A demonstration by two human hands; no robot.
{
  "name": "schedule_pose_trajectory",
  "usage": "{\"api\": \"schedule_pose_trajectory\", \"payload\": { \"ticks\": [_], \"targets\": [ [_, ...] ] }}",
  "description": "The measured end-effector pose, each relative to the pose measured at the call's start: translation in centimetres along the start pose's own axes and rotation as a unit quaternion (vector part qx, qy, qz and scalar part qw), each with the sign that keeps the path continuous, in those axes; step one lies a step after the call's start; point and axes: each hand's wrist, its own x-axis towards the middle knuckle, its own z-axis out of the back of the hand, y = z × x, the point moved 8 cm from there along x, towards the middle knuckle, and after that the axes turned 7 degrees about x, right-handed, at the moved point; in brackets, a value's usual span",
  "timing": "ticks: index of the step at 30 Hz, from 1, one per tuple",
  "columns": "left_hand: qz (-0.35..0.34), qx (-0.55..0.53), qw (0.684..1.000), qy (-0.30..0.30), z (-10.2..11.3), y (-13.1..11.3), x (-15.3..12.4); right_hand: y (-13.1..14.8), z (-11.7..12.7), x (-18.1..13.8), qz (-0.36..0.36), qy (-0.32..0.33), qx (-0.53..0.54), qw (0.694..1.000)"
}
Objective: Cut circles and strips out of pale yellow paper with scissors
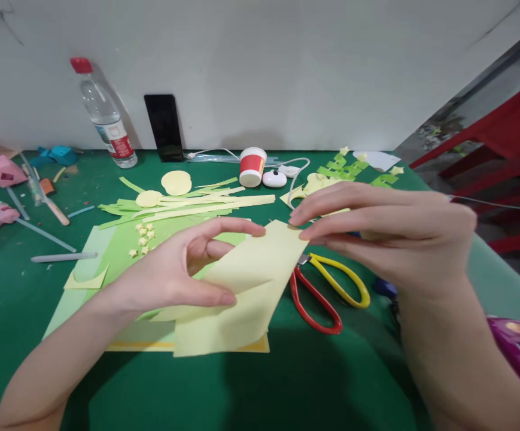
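A pale yellow sheet of paper (251, 281) is held up in front of me, with a fold or crease across it. My left hand (197, 263) grips it from the left, thumb on the near face and fingertips at the upper edge. Pinched between the fingers of my right hand (389, 227) is its upper right corner. Scissors (325, 293) with one red and one yellow handle lie just behind the paper, their blades mostly hidden. Under the paper rests a stack of green and yellow sheets (75, 311), with several small folded paper stars (143, 240) on top.
Green and yellow paper strips (197, 200) and yellow paper circles (176, 182) lie beyond the stack. Along the wall stand a water bottle (109, 120), a phone (164, 127), a red-and-white paper cup (252, 167) and a white earbud case (274, 178). Pink paper pieces (2, 170) lie left.
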Motion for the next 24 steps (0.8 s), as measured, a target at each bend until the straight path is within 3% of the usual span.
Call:
{"api": "schedule_pose_trajectory", "payload": {
  "ticks": [7, 11, 17, 21, 24],
  "targets": [
    [-0.017, 0.019, 1.0, -0.005, 0.5, -0.6, -0.4, -1.2, 3.0, -0.4, 0.012, -0.052, 0.0, 0.999],
    [-0.05, 0.037, 0.998, -0.016, 1.1, -1.1, -0.6, -2.4, 5.0, -0.9, -0.014, -0.112, -0.009, 0.994],
    [-0.057, 0.051, 0.997, -0.027, 1.8, -1.2, -1.0, -4.2, 7.4, -1.6, -0.065, -0.139, -0.034, 0.988],
    [-0.099, 0.106, 0.987, -0.071, 2.8, -2.5, -1.6, -4.4, 8.2, -2.0, -0.083, -0.189, -0.033, 0.978],
    [-0.092, 0.152, 0.979, -0.103, 4.0, -3.0, -2.1, -4.0, 8.4, -2.3, -0.086, -0.218, -0.047, 0.971]
  ]
}}
